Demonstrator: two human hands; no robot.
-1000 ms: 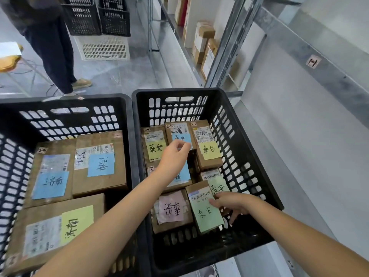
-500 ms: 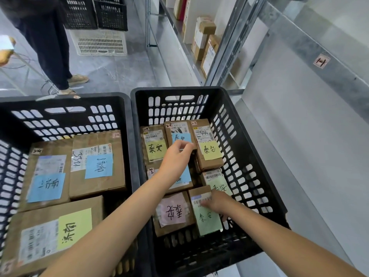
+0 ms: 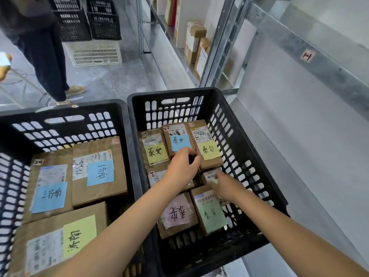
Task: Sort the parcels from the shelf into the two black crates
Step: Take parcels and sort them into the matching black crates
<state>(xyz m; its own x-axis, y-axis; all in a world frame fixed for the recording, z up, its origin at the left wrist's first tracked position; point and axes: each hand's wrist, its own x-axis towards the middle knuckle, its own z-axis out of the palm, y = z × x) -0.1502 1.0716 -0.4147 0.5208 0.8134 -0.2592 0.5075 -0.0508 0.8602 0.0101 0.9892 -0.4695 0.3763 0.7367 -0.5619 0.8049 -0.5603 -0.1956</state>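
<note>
Two black crates stand side by side below me. The left crate (image 3: pixel 60 108) holds three larger brown parcels with blue and yellow notes. The right crate (image 3: pixel 175 92) holds several small brown parcels. My left hand (image 3: pixel 182 166) reaches into the right crate, its fingers curled round the near end of the blue-note parcel (image 3: pixel 179 141). My right hand (image 3: pixel 226 186) lies over the barcode-label parcel (image 3: pixel 209 175) by the right wall and grips it at its near end. In front of it lie a green-note parcel (image 3: pixel 209 212) and a pink-note parcel (image 3: pixel 176 213).
A metal shelf (image 3: pixel 219 47) with upright brown boxes (image 3: pixel 196 43) runs along the right, and a pale bare shelf board lies beside the right crate. A person (image 3: pixel 46 56) stands at the back left. Behind them, black crates (image 3: pixel 89 19) are stacked on a white crate (image 3: pixel 93 53).
My right hand has left the green-note parcel and moved forward onto the barcode-label parcel. My left hand stays at the blue-note parcel, its fingers now curled tighter.
</note>
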